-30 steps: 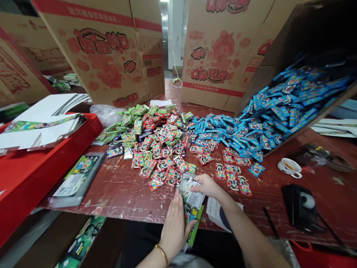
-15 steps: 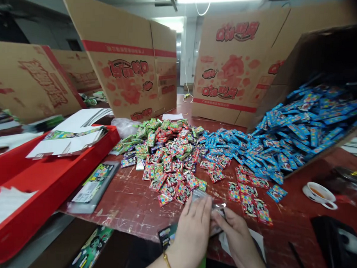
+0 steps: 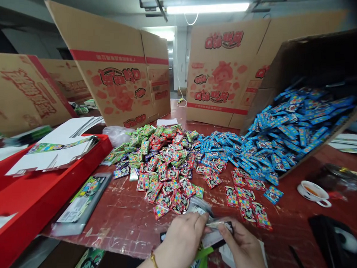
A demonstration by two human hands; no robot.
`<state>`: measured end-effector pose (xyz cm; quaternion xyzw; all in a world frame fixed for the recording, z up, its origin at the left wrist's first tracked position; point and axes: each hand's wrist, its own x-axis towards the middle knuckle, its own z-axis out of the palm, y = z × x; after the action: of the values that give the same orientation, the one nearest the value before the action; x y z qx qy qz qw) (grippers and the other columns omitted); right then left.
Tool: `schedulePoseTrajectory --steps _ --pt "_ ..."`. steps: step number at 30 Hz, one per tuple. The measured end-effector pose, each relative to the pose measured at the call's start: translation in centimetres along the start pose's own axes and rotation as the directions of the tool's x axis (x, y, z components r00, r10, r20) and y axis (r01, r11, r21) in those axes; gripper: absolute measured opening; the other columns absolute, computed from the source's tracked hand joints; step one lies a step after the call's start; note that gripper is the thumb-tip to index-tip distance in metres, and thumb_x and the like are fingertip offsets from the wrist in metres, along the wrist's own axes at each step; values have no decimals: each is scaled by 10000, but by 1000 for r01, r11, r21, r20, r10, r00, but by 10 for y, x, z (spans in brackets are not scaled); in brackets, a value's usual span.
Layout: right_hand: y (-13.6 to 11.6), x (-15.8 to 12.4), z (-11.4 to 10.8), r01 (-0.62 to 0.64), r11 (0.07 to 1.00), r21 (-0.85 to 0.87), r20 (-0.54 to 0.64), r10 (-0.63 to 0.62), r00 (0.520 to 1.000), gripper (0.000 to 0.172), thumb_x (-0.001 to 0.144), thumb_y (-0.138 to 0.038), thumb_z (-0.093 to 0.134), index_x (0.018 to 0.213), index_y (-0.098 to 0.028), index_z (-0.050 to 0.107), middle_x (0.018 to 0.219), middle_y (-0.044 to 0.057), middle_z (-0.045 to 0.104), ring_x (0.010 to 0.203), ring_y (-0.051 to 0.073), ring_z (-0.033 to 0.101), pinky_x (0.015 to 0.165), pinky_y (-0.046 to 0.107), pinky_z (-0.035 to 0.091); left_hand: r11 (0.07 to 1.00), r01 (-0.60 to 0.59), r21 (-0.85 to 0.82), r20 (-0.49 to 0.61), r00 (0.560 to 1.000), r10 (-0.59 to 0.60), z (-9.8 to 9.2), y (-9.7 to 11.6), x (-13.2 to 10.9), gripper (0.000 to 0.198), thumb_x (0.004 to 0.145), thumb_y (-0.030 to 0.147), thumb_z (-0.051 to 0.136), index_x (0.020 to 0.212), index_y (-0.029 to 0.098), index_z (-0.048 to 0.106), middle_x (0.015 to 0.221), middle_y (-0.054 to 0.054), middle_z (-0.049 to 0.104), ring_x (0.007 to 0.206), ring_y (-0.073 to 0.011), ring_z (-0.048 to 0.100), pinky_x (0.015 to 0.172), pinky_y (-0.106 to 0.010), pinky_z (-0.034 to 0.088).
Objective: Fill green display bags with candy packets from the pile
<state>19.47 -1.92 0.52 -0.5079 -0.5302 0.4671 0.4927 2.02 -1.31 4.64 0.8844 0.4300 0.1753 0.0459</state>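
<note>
At the table's front edge, both of my hands are closed on a clear plastic bag (image 3: 212, 239) with a black-edged printed card in it. My left hand (image 3: 183, 237), wearing a gold bracelet (image 3: 155, 263), grips the bag's left side, fingers bent over it. My right hand (image 3: 243, 243) pinches its right edge between thumb and fingers. Part of the bag's contents is hidden by my fingers. Green printed packaging (image 3: 199, 262) shows below. Just beyond my hands lies a pile of small red and green candy packets (image 3: 168, 169). Several red packets (image 3: 247, 202) lie apart on the right.
Blue packets (image 3: 295, 126) spill from a tipped carton (image 3: 277, 66) at right. A cup of tea (image 3: 313, 192) and a black object (image 3: 334, 238) stand near it. On the left are a red tray (image 3: 80, 168) and flat printed bags (image 3: 81, 204). Tall cartons (image 3: 115, 81) stand behind.
My hands have shifted slightly down, and the bag has turned so more of its whitish face and black edge shows between them. The camera view has tilted up a little.
</note>
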Motion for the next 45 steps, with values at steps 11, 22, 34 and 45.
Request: schedulePoseTrajectory --steps 11,22,34,45 --pt "-41 26 -24 749 340 -568 404 -678 614 283 840 -119 415 902 -290 632 746 -34 724 780 151 674 828 307 332 963 -225 151 265 947 179 -48 -2 14 80 913 195 458 927 158 528 752 -12 664 599 -176 619 497 -272 429" --pt "-46 51 -45 757 257 -601 495 -623 605 298 840 -48 388 814 -252 603 683 -51 694 1023 178 627 993 354 242 978 171 115 -48 985 -167 -58 -71 -51 337 910 450 416 870 189 626 744 -53 714 649 -192 683 572 -251 497" --pt "-40 63 8 100 993 -66 110 -93 990 345 748 -510 614 676 -172 605 566 17 591 546 170 572 495 269 450 473 377 -796 46 817 -574 -1 -25 10 357 801 442 578 581 162 551 435 70 413 373 -85 387 376 -194 286" --pt "2 45 30 -157 978 134 100 144 984 437 475 -490 807 523 -183 499 494 -1 604 430 125 523 427 241 420 171 233 -957 66 751 -657 -2 -35 63 344 704 470 666 654 134 612 545 31 570 452 -88 451 448 -197 360"
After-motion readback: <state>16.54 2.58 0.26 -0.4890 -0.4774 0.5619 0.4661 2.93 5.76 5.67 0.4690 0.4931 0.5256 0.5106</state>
